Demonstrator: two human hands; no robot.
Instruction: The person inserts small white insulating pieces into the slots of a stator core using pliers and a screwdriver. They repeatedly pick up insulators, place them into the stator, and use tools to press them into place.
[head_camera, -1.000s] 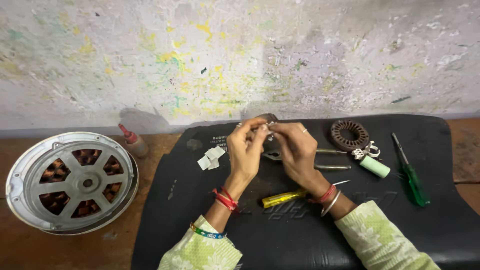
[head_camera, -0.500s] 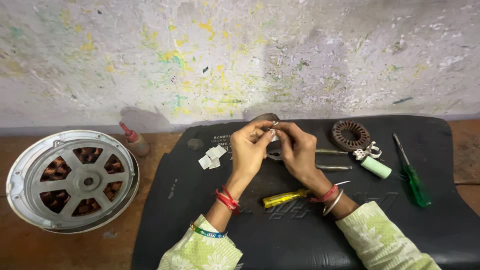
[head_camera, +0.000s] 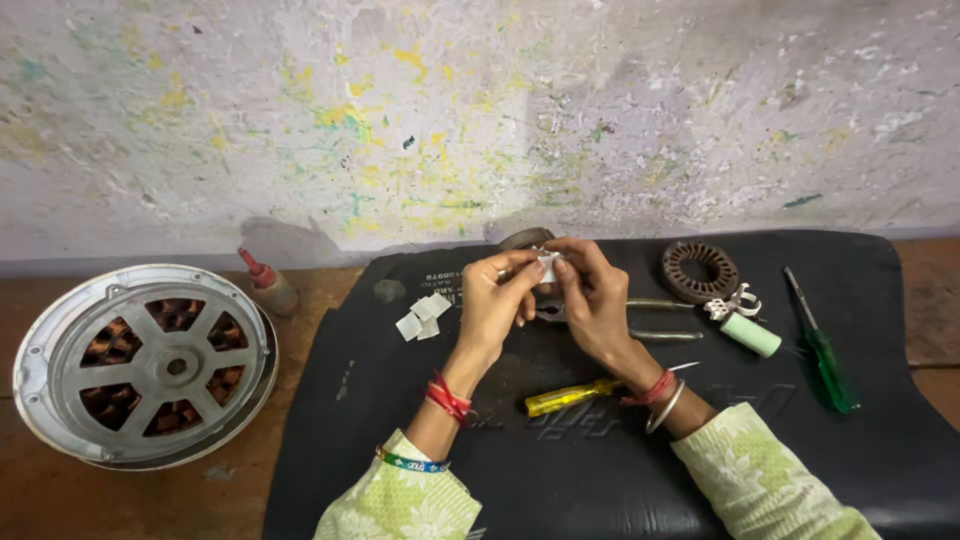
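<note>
Two hands meet above a black rubber mat (head_camera: 600, 470) laid on a brown wooden bench, and the layout reads as follows from left to right.

At the far left lies a round grey metal motor housing (head_camera: 140, 365) with copper windings visible through its spokes. Just beyond it lies a small bottle with a red nozzle (head_camera: 266, 285). On the mat's left part sits a loose cluster of small white paper squares (head_camera: 422, 316).

The left hand (head_camera: 495, 300) has thumb and forefinger closed on one edge of a small white paper piece (head_camera: 547, 265); the remaining fingers are curled loosely. The right hand (head_camera: 590, 295) pinches the opposite edge in the same manner. The piece is therefore held clear of the mat, between both hands, near the wall.

Handling judgement: the piece appears thin, very light and easily creased — a fingertip pinch at the edges suits it, with little pressure.

Below the hands lies a yellow-handled screwdriver (head_camera: 572, 397); pliers (head_camera: 600, 312) lie partly hidden behind the right hand. Further right sit a brown ring-shaped stator core (head_camera: 700, 270), a pale green cylinder (head_camera: 750, 333) with white tape at its end, and a green-handled screwdriver (head_camera: 820, 350).
</note>
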